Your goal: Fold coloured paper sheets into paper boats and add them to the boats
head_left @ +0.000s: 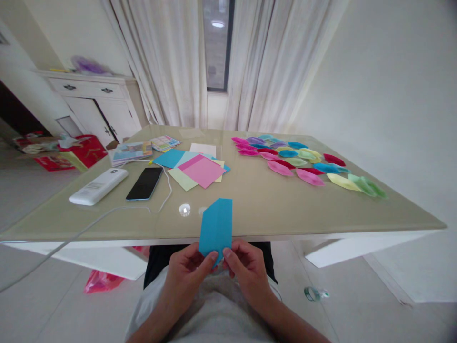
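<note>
A partly folded sheet of blue paper (216, 226) is held up in front of the table's near edge, over my lap. Its upper left corner is cut off at a slant by a fold, and a crease runs down it. My left hand (191, 269) pinches the lower left part, thumb on the near face. At the lower right corner my right hand (246, 267) grips the same paper between thumb and fingers. The fingers behind the paper are partly hidden.
On the table (250, 214) lie colored paper sheets (200, 169), a phone (144, 183), a white power bank (99, 186) with a cable (167, 190), and booklets (132, 151). Several folded paper pieces (310, 176) in many colors spread across the right side. A tape roll (312, 294) is on the floor.
</note>
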Tool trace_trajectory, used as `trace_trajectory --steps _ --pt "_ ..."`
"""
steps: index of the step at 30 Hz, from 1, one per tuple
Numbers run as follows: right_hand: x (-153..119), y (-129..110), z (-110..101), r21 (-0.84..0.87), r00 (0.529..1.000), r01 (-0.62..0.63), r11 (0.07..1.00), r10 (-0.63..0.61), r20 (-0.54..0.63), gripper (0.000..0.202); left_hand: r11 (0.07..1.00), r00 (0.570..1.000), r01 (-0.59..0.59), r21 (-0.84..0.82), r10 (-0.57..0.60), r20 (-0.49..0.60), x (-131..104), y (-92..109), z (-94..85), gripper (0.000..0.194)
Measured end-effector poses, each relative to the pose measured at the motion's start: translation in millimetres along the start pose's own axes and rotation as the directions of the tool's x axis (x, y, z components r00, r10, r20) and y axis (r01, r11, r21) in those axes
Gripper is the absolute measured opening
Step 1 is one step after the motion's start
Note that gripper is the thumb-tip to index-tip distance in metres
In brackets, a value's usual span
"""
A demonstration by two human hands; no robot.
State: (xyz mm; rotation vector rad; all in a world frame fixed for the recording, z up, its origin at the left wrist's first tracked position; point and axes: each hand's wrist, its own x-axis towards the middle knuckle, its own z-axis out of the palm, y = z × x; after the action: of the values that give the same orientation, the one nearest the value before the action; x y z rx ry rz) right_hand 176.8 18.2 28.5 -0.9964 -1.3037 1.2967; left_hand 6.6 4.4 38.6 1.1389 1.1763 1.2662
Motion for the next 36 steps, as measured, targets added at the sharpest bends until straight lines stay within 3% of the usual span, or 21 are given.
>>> trace_trajectory --steps 8,21,28,32,36 --pt "-1 3 0 -0.056 1.000 -0.012 0.998 0.012 -0.015 0.047 0.994 0.998 -0.038 0.101 0.042 -0.042 -2 -7 -2.8 0.030" --pt "1 0 3 0.046 0.999 -0.016 0.999 0.014 0.029 0.050 0.984 0.995 -0.088 0.155 0.094 -0.030 -4 -11 -5.0 0.028" --pt "-1 6 1 -0.019 0.998 -0.055 0.998 0.056 0.027 0.052 0.994 0.992 0.037 -0.106 -0.024 0.122 0 -5 -3.1 0.025" --pt "0 6 1 -0.016 0.997 -0.074 0.997 0.074 0.013 0.053 0.979 0.968 0.139 -0.150 -0.102 0.229 4 -3 -12.0 0.027" --pt "2 4 1 -0.041 0.999 -0.047 0.998 0.046 -0.024 0.053 0.972 0.951 0.160 -0.174 -0.105 0.292 4 -5 -16.2 0.035"
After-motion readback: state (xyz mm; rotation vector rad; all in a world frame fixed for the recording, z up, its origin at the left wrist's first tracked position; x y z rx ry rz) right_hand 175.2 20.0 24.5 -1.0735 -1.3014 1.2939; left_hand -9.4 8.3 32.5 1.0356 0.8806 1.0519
